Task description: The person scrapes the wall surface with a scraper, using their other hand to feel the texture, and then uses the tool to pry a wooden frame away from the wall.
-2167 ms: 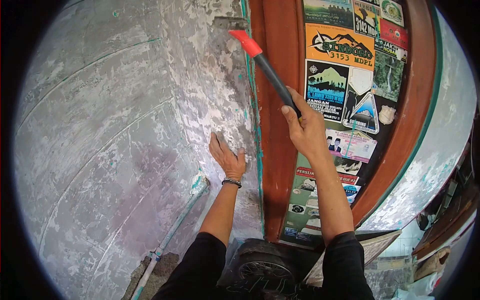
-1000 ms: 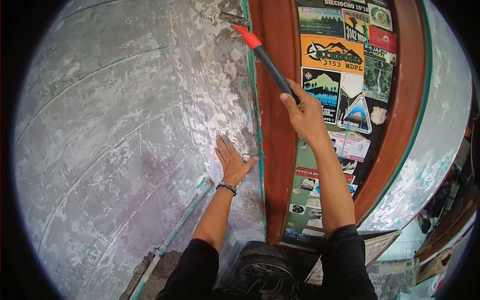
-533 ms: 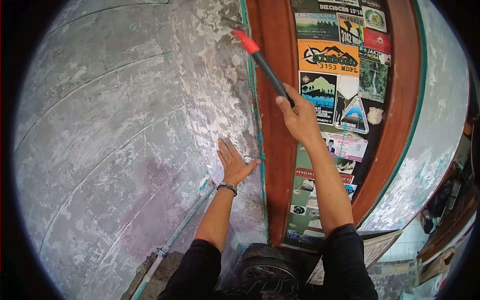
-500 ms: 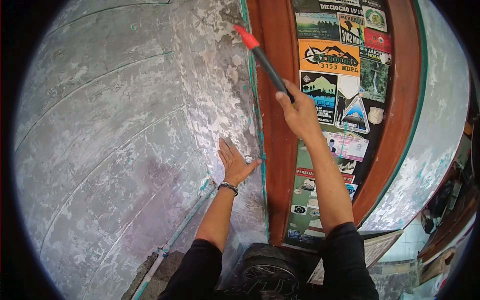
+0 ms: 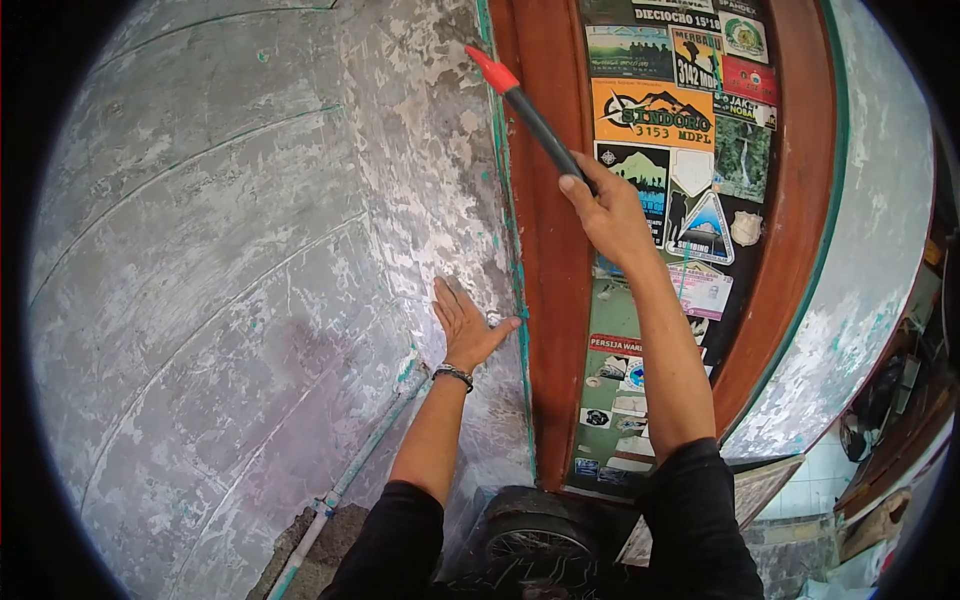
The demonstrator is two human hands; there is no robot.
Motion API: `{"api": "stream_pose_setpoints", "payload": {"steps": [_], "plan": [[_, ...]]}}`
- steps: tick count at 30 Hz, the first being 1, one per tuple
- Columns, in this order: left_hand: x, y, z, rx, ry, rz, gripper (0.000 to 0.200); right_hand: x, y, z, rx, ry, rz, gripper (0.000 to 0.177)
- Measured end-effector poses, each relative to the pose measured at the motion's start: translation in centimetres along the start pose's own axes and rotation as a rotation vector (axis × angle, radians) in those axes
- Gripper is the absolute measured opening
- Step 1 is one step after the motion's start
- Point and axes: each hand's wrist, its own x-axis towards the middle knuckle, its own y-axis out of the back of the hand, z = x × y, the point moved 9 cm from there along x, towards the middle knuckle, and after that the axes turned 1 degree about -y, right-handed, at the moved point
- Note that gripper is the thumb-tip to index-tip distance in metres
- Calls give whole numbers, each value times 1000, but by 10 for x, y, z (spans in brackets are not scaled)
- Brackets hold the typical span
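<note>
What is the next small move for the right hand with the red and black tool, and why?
Probably draw the tool a little downward along the wall beside the door frame: the right hand grips its black handle, its tip is at flaking paint, and the left hand rests flat lower down.

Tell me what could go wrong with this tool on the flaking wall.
The black-handled tool with a red collar, gripped in your right hand, could slip down toward your left hand, pressed flat on the flaking grey wall below it. Its tip sits right beside the reddish-brown wooden door frame, so a stray stroke may gouge the wood.
</note>
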Motion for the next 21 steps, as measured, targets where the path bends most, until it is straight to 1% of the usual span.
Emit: {"api": "stream_pose_setpoints", "payload": {"steps": [2,6,9,10,12,16,18,21], "plan": [[0,0,0,-15,-8,7,137,-8,1,2,34,136,64,45],[0,0,0,-2,1,-11,138,17,5,-18,-11,88,105,44],[0,2,1,-20,5,-11,140,26,1,-11,44,-22,21,44],[-1,2,1,-10,11,-16,140,26,1,-8,41,-19,20,44],[0,1,2,-2,17,-19,139,22,4,-17,16,95,63,44],[0,1,0,5,17,-21,140,38,3,-33,-18,76,105,43],[-1,-2,-2,-3,21,-27,140,39,0,-32,23,27,59,43],[1,-1,-1,-5,8,4,140,37,-1,-28,57,54,95,41]]}}
